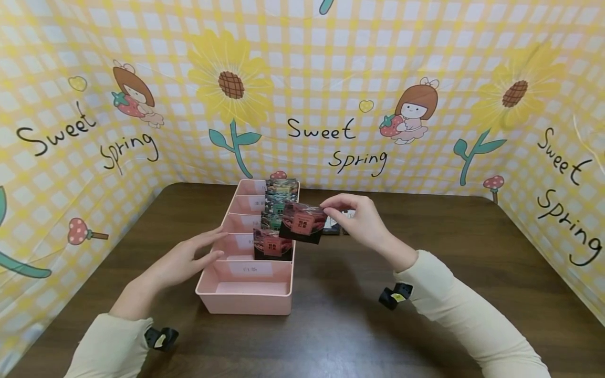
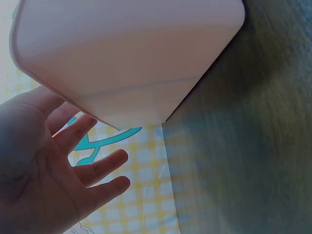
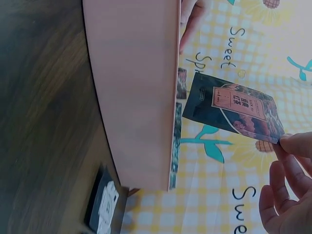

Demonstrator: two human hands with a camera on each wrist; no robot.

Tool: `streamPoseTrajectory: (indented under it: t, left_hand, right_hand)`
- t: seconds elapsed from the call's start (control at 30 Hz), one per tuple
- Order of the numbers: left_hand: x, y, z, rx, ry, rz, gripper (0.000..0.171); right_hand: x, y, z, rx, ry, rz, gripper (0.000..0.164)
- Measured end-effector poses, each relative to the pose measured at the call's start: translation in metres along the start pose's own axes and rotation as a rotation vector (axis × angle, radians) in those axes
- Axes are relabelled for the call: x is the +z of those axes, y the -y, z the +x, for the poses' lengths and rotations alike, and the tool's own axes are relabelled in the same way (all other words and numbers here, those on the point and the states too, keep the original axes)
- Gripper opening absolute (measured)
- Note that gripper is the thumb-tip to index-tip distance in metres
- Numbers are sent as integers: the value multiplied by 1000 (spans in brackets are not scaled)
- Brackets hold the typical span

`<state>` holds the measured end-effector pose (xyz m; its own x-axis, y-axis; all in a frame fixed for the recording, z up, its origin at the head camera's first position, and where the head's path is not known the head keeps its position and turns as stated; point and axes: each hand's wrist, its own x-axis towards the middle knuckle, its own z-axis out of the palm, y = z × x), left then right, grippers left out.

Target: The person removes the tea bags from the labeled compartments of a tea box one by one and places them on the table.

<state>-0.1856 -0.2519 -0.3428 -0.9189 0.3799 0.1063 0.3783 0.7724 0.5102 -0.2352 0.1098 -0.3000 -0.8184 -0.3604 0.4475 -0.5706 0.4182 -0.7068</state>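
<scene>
My right hand [image 1: 360, 219] pinches a red-and-black tea sachet [image 1: 301, 224] by its corner, above the right rim of a pink divided box [image 1: 243, 304]. In the right wrist view the held sachet [image 3: 233, 108] hangs clear of the box wall, with Chinese print on a pink label. A similar red sachet [image 1: 273, 247] stands in the second compartment from the front. Green-patterned sachets [image 1: 282, 191] fill the right side of the compartments behind. My left hand [image 1: 181, 261] rests on the left rim with its fingers extended; its palm and spread fingers show in the left wrist view.
The front compartment bears a white label [image 1: 250, 269] on its divider. Dark packets with white print [image 1: 333, 227] lie on the brown table [image 1: 359, 325] right of the box, partly behind my right hand. A yellow checked cloth [image 1: 312, 68] rises around the table's back and sides.
</scene>
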Motion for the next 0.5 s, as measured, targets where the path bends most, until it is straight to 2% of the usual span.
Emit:
streamPoseTrajectory:
  t: [0.5]
  left_hand:
    - [-1,-1,-1,5,3,-3,49]
  right_hand:
    - [-34,-24,-16,61,-51,-47,15]
